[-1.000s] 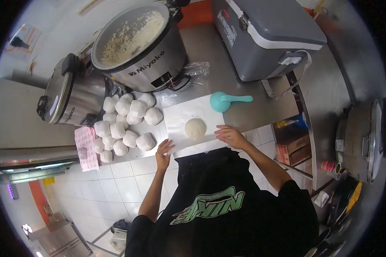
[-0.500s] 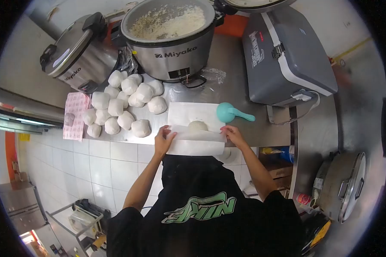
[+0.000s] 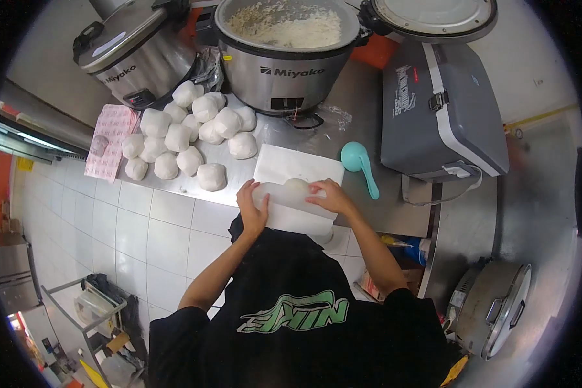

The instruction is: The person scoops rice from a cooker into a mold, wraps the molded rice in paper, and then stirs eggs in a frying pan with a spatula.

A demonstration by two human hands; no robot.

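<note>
A rounded white portion of rice (image 3: pixel 297 185) lies partly under the folded edge of a white paper sheet (image 3: pixel 294 163) at the table's front edge. My left hand (image 3: pixel 252 205) pinches the left end of the fold, thumb and fingers on the paper. On the other end, my right hand (image 3: pixel 330 196) grips the paper close beside the rice. A turquoise scoop (image 3: pixel 354 157) rests on the steel table just right of the sheet, its handle towards me. Several white wrapped bundles (image 3: pixel 177 138) sit piled to the left.
An open Miyako cooker (image 3: pixel 271 74) holding rice stands behind the sheet, with a closed cooker (image 3: pixel 130 61) at its left. The grey cool box (image 3: pixel 446 110) is at the right. Pink patterned paper (image 3: pixel 112 132) lies far left, and a lidded pot (image 3: pixel 491 310) sits low right.
The view has shifted. My right hand has moved inwards along the paper, beside the rice, and the fold now stands up against the rice. The scoop now lies off the sheet, its handle turned towards me.
</note>
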